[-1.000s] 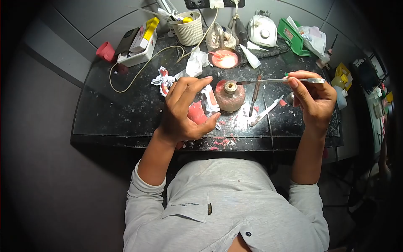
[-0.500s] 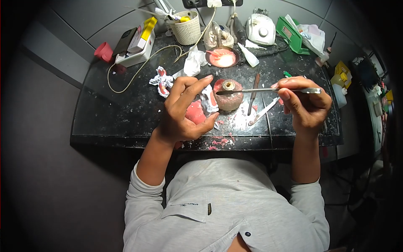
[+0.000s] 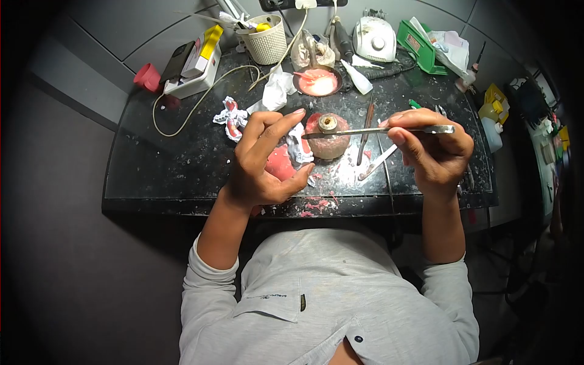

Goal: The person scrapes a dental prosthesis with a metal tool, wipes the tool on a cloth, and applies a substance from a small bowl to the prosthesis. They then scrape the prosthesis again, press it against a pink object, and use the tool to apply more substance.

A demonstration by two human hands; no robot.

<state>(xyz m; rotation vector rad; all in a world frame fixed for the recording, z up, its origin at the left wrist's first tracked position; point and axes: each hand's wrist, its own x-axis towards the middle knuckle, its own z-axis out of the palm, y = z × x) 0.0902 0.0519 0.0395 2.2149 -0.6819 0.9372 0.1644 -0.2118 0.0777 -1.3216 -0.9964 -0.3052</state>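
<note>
White-and-pink piece [image 3: 298, 147] is held in the L hand [image 3: 258, 161], clamped btwn thumb and fingers, over the counter [image 3: 164, 161]. Its long axis is pointed approx. away from the body, near end by the thumb. And the knife [image 3: 359, 131] is pinched firmly in the R hand [image 3: 437, 152], blade aimed L, set nearly at right angles to the piece. So the piece is placed L of the R hand, out at the blade's far end; the L hand's much nearer, being curled around it. Round jar [image 3: 330, 147], just R of the piece, is crossed by the blade in this view. Blade tip's by the piece's R edge; touching or just short, can't be told from above.
</note>
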